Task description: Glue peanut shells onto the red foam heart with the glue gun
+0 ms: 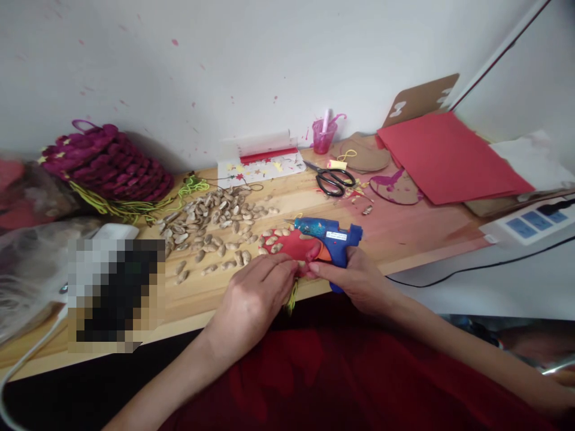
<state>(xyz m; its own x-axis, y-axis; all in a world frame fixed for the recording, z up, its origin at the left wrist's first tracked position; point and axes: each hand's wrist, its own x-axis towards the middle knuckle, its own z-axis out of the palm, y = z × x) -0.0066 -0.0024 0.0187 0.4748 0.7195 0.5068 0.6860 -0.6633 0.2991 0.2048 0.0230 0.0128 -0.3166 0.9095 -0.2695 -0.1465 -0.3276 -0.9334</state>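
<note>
My right hand point(366, 281) is wrapped round the handle of a blue glue gun point(330, 232), whose nozzle points left over a red disc point(294, 244). Peanut shells point(271, 240) sit along the disc's left and far rim, and a yellow-green string hangs from its near side. At the disc's near edge, my left hand point(256, 293) has its fingers pressed together, touching or nearly touching the right fingertips. What the left fingers pinch is hidden. Loose peanut shells point(220, 209) lie in a heap on the wooden table to the left.
Behind the disc lie black-handled scissors point(335, 181), a star-sticker sheet point(260, 169) and a pink-stained cup point(324, 136). Red card point(449, 158) and a power strip point(530, 224) are on the right. A purple woven piece point(112, 161) and plastic bags point(36, 263) stand left, near a blurred-out dark object.
</note>
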